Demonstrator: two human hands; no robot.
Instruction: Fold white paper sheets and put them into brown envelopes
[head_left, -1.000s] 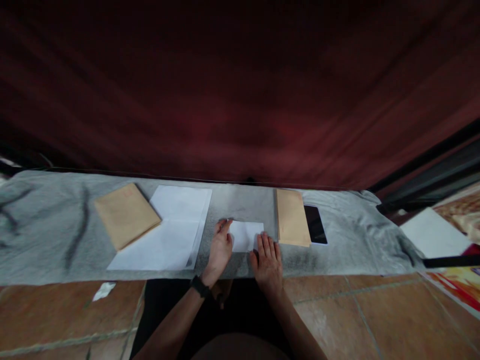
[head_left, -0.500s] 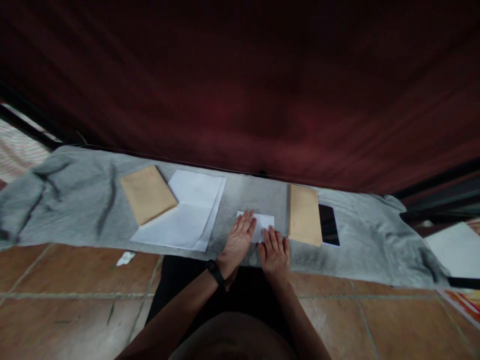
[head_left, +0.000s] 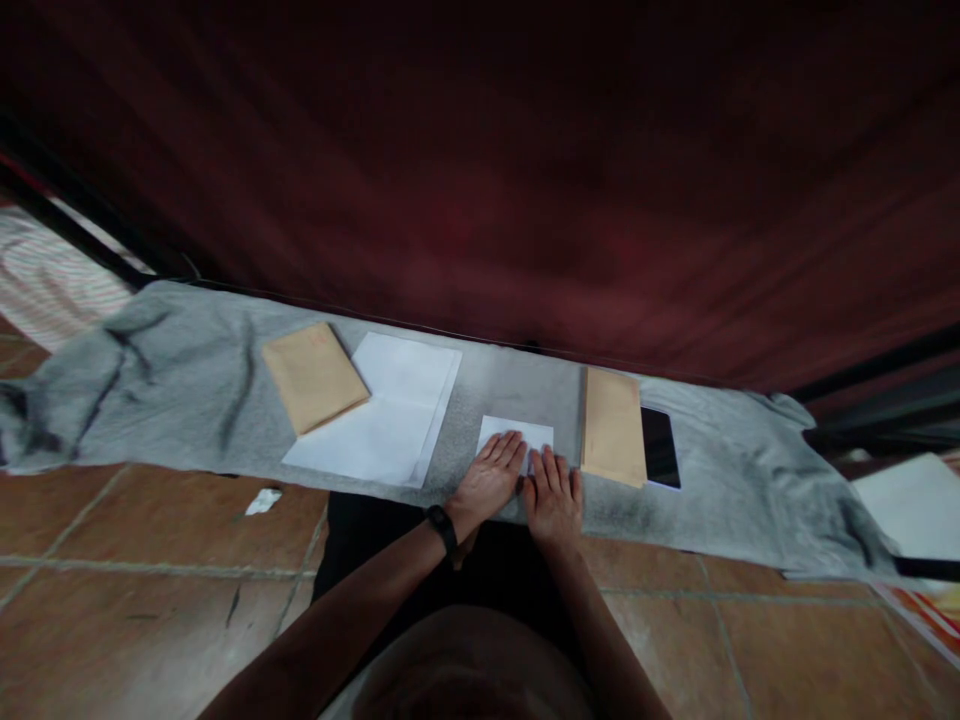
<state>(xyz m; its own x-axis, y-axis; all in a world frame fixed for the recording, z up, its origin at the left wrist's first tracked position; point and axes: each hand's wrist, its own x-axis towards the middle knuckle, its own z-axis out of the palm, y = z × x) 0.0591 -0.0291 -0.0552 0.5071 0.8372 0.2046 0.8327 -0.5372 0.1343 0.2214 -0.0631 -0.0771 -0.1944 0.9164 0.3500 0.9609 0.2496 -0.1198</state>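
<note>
A small folded white paper (head_left: 517, 432) lies on a grey cloth (head_left: 720, 480) spread on the floor. My left hand (head_left: 489, 478), with a black band at the wrist, lies flat on the paper's near left part, fingers stretched out. My right hand (head_left: 555, 492) rests flat beside it on the paper's near right edge, fingers together and extended. Neither hand grips anything.
A stack of white sheets (head_left: 382, 420) and a brown envelope (head_left: 313, 374) lie to the left. Another brown envelope (head_left: 612, 424) and a dark phone (head_left: 660, 446) lie right of the paper. A dark red curtain (head_left: 480, 180) hangs behind. Tiled floor (head_left: 150, 590) is in front.
My left hand slid from the paper's left edge onto its surface and flattened. The visible part of the paper has become smaller. The view has shifted left.
</note>
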